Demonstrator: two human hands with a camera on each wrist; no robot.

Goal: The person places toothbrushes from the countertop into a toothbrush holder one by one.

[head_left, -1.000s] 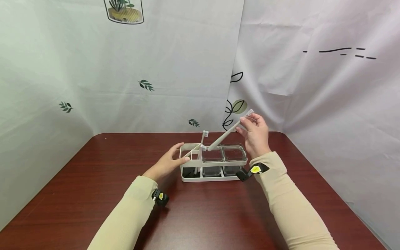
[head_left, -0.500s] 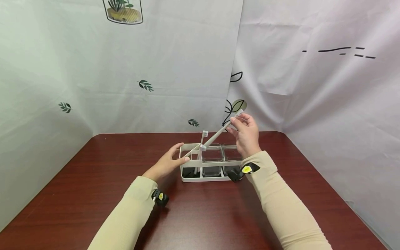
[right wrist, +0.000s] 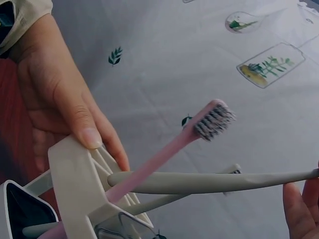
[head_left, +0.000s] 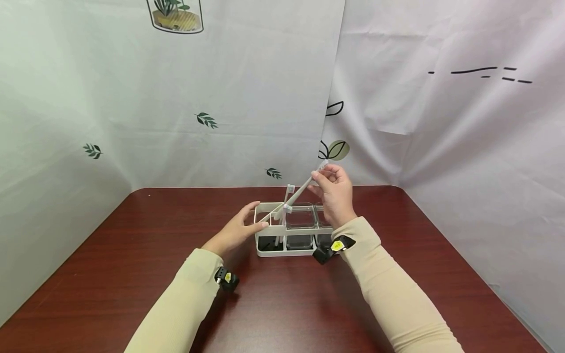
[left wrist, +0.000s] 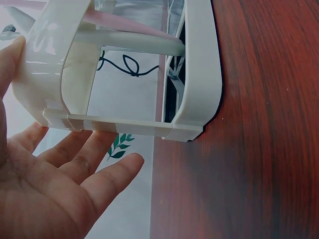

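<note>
My right hand pinches a grey toothbrush near its bristle head. The toothbrush slants down to the left, its handle end at the left opening of a white toothbrush holder. Across the holder's left end my left hand grips the upper rim, thumb in front and fingers at the back and side. Leaning in the same left part are a pink toothbrush and another grey toothbrush. In the right wrist view the held handle end overlaps the holder's top, so its depth inside is unclear.
Clear cups sit in the holder's middle and right slots, the right one partly behind my right hand. The holder stands on a dark red wooden table. A white printed cloth hangs behind it.
My right hand has moved left with the grey toothbrush, bringing its handle end from above the middle cup to the holder's left opening. My left hand has stayed in place.
</note>
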